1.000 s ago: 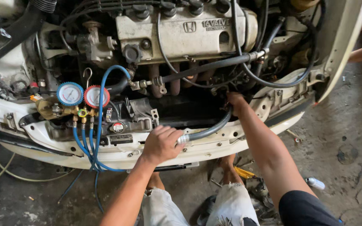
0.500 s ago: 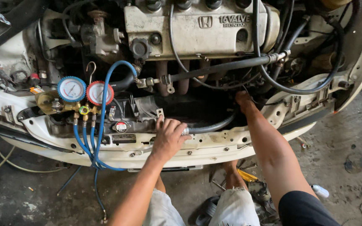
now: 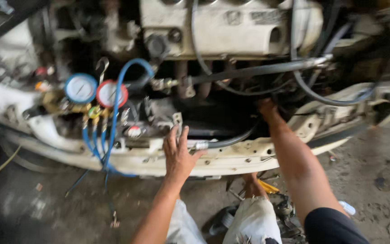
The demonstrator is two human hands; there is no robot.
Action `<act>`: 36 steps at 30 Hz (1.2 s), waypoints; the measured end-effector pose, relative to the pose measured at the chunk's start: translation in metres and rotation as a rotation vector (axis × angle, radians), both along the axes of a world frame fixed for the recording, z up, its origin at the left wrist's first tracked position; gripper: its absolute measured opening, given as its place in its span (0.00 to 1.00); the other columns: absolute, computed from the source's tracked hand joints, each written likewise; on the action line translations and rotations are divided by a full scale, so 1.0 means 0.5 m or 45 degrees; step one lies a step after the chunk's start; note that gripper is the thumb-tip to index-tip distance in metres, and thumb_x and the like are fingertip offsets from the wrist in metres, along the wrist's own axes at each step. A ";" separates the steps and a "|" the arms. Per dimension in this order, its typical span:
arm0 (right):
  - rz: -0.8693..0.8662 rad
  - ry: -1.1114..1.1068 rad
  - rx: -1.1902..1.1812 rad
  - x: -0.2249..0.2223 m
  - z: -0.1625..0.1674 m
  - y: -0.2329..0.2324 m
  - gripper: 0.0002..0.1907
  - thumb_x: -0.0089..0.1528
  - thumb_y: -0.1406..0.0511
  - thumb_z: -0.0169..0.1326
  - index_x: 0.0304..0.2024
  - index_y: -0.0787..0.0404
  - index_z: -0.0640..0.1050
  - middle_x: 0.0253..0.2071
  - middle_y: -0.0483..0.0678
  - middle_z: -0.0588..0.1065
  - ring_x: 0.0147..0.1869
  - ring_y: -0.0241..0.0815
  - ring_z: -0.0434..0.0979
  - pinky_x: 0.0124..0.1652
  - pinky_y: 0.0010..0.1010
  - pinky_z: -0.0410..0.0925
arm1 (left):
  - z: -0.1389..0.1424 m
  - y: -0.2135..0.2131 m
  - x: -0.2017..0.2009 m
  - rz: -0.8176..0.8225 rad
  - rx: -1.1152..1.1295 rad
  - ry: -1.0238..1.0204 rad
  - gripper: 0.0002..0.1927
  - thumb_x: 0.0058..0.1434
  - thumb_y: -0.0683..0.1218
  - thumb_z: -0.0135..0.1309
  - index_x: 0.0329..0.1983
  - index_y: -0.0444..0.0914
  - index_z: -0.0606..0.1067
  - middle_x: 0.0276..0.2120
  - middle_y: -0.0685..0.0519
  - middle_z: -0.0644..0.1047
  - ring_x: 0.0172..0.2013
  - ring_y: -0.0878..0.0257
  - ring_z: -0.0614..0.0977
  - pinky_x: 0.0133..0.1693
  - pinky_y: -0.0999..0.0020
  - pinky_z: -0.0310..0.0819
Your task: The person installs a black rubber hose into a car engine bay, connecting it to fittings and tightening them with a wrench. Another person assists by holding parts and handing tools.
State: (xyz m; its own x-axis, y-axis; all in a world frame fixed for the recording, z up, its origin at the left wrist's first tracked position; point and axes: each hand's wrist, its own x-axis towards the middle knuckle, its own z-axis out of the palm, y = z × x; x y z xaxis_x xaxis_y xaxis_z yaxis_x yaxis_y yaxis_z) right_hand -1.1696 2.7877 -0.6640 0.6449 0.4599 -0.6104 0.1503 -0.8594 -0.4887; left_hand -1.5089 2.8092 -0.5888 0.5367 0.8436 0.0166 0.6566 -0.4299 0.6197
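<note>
Left hand: I've got my left hand [image 3: 179, 153] flat on the crossmember [image 3: 249, 159], fingers spread and open, gripping nothing; fingertips reach toward the bracket [image 3: 177, 121].
Hose: a black rubber hose [image 3: 231, 141] with a bright metal ferrule runs just beside my thumb, curving up to the right into the dark gap; the thumb tip looks to be touching the ferrule end, though blur makes that unsure.
Right hand: my right hand [image 3: 266, 107] is pushed into the shadow under the engine; only the wrist and the back of the hand show, so I cannot tell whether the fingers are curled or holding anything.
Crossmember: off-white painted sheet metal, scuffed and grimy, dotted with bolt holes, bowed across the view.
Gauges: two round dials on a brass manifold, the blue gauge [image 3: 81, 88] left, the red gauge [image 3: 112, 93] right, touching rim to rim, glass faces washed out.
Blue hoses: glossy blue hoses [image 3: 109, 144] drop from the manifold over the crossmember; one loops high above the red gauge.
Valve cover: pale cast metal valve cover [image 3: 231, 31], dull and stained, its top cut off by the frame edge.
Pipe: a long black pipe [image 3: 258, 70] lies below the cover, sloping up to the right.
Floor: rough oil-dark concrete floor [image 3: 375, 162].
Hard to see: the whole view is motion-smeared, and the bay behind the gauges is a murky tangle.
</note>
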 end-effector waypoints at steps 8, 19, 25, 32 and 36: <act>0.092 -0.031 -0.041 -0.025 0.018 0.010 0.19 0.67 0.59 0.48 0.52 0.66 0.79 0.50 0.60 0.79 0.49 0.51 0.78 0.46 0.46 0.72 | -0.036 -0.035 -0.034 0.693 -0.747 -0.405 0.25 0.66 0.50 0.60 0.60 0.33 0.69 0.45 0.45 0.82 0.43 0.60 0.86 0.44 0.64 0.82; 0.191 -0.076 -0.040 -0.015 0.003 0.008 0.19 0.68 0.60 0.46 0.55 0.62 0.79 0.52 0.57 0.78 0.49 0.50 0.77 0.47 0.45 0.71 | -0.033 0.038 0.023 0.317 -0.122 0.017 0.21 0.63 0.48 0.61 0.55 0.32 0.76 0.48 0.39 0.76 0.46 0.45 0.81 0.46 0.55 0.77; 0.261 -0.144 -0.118 -0.023 0.048 0.019 0.17 0.68 0.62 0.46 0.54 0.61 0.79 0.53 0.58 0.78 0.52 0.52 0.78 0.48 0.45 0.72 | 0.049 0.070 0.097 0.086 0.139 0.149 0.16 0.59 0.50 0.60 0.43 0.34 0.78 0.42 0.43 0.75 0.46 0.44 0.76 0.47 0.50 0.74; 0.724 -0.415 -0.351 -0.014 0.054 0.021 0.15 0.67 0.65 0.46 0.52 0.59 0.80 0.54 0.59 0.78 0.55 0.55 0.79 0.50 0.45 0.73 | 0.075 0.100 0.322 -0.149 -0.565 0.144 0.14 0.63 0.50 0.57 0.43 0.33 0.77 0.46 0.37 0.77 0.47 0.39 0.79 0.48 0.46 0.74; 1.132 -0.633 -0.478 -0.009 0.071 0.029 0.15 0.67 0.67 0.46 0.51 0.59 0.80 0.54 0.59 0.78 0.56 0.57 0.79 0.51 0.46 0.74 | 0.046 0.129 0.452 -0.117 -0.587 0.052 0.13 0.61 0.47 0.52 0.45 0.36 0.78 0.46 0.36 0.80 0.47 0.39 0.81 0.47 0.46 0.76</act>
State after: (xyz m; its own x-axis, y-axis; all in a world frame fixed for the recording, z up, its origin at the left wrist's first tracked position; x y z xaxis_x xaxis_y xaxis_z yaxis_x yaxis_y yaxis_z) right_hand -1.1744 2.8020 -0.6284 0.3873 0.7228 -0.5723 0.9014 -0.4272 0.0705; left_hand -1.2827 2.8737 -0.5659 0.6018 0.7072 -0.3710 0.6563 -0.1733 0.7343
